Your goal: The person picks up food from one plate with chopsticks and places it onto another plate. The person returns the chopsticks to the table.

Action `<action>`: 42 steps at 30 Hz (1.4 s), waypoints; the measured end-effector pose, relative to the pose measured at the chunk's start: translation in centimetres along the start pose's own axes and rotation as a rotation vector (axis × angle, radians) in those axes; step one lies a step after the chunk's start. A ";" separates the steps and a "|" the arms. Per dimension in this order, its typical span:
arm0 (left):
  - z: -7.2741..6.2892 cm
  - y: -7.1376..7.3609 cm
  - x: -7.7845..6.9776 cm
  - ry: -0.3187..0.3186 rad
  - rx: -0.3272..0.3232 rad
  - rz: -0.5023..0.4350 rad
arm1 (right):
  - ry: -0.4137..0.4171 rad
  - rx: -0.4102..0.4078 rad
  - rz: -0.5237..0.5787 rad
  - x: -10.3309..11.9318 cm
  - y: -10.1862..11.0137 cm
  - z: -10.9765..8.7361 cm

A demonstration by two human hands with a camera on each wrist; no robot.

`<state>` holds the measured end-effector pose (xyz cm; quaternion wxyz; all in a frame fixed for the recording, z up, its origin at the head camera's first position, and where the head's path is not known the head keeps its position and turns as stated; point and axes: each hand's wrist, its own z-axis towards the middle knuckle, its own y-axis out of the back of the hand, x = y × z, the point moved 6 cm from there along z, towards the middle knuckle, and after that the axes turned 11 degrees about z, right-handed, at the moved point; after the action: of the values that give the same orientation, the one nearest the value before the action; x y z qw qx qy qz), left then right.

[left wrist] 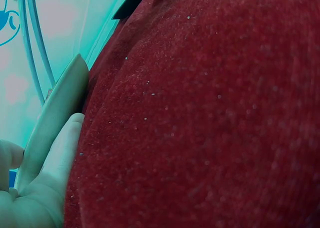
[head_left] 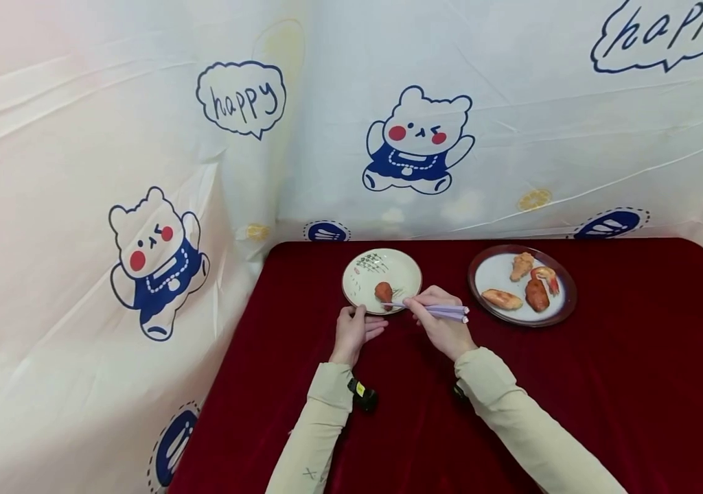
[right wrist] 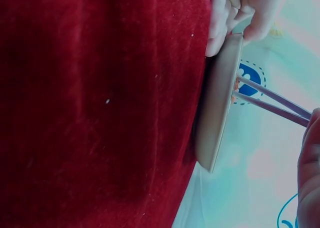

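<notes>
My left hand [head_left: 351, 334] pinches the near rim of a white patterned plate [head_left: 364, 278], thumb on top and fingers beneath. On that plate lies a small brown drumstick [head_left: 384, 292]. My right hand [head_left: 442, 321] holds purple chopsticks [head_left: 447, 312], their tips at the drumstick; whether they clamp it I cannot tell. In the right wrist view the chopsticks [right wrist: 277, 104] reach over the rim of the plate [right wrist: 218, 103], and the food is mostly hidden. The left wrist view shows the left hand's fingers [left wrist: 55, 160] under the tilted-looking plate [left wrist: 62, 103].
To the right stands a brown-rimmed plate [head_left: 481, 309] bearing several foods: a fried piece [head_left: 521, 266], a shrimp [head_left: 547, 279], a brown wing-like piece [head_left: 537, 295] and an elongated golden piece [head_left: 502, 299]. A dark red cloth [head_left: 413, 432] covers the table; printed white curtains [head_left: 327, 137] hang behind.
</notes>
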<state>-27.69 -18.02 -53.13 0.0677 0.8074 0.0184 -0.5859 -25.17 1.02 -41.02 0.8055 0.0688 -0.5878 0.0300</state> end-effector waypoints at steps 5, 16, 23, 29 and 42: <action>-0.5 -0.1 -0.7 0.008 0.027 0.004 | 0.022 0.032 -0.036 0.0 -0.8 0.1; -2.0 -0.1 -2.4 0.000 0.041 0.004 | 0.286 0.137 -0.126 -1.7 -1.9 0.6; -2.0 -0.1 -2.2 -0.004 0.044 -0.003 | 0.355 0.212 -0.169 -1.4 -2.6 0.6; -2.1 -0.1 -2.3 -0.002 0.045 0.001 | 0.333 0.221 -0.173 -1.8 -2.9 0.9; -0.9 -0.2 -1.0 -0.006 0.032 0.008 | 0.216 0.198 -0.158 -2.4 -2.7 1.4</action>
<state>-27.18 -17.70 -51.93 0.0569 0.8066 0.0057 -0.5883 -26.91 -1.77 -43.07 0.8531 0.1901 -0.4849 0.0318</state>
